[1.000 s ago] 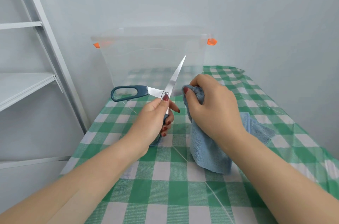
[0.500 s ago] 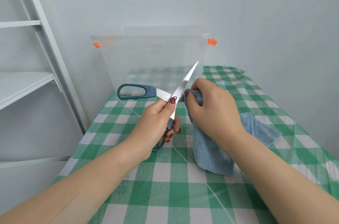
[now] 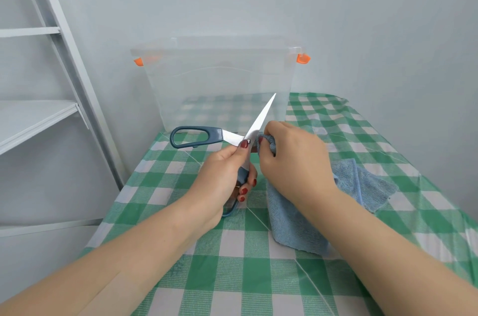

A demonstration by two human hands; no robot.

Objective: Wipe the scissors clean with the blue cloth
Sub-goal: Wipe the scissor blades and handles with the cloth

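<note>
Green-checked surface (image 3: 232, 277) is partly covered by a blue terry cloth (image 3: 292, 225), its top bunched and gripped by fingers of the right hand (image 3: 294, 160), pressed beside the pivot of spread teal-handled steel scissors (image 3: 258, 121). These are held above the surface, one handle gripped by fingers of the left hand (image 3: 219, 176). Clear plastic box (image 3: 219, 77) is seen behind.

scissors (image 3: 258, 124): we see them spread wide open, 1 blade pointing up and right, 1 dark teal handle loop sticking out to the left.
left hand (image 3: 219, 176): we see it grip the lower handle, thumb at the pivot.
right hand (image 3: 292, 160): we see it pinch the blue cloth (image 3: 292, 225) against the scissors just right of the pivot, where the other blade is hidden.
tablecloth (image 3: 232, 277): green and white checks, the cloth's loose end lying on it.
clear box (image 3: 217, 82): behind the hands, 2 orange clips.
</note>
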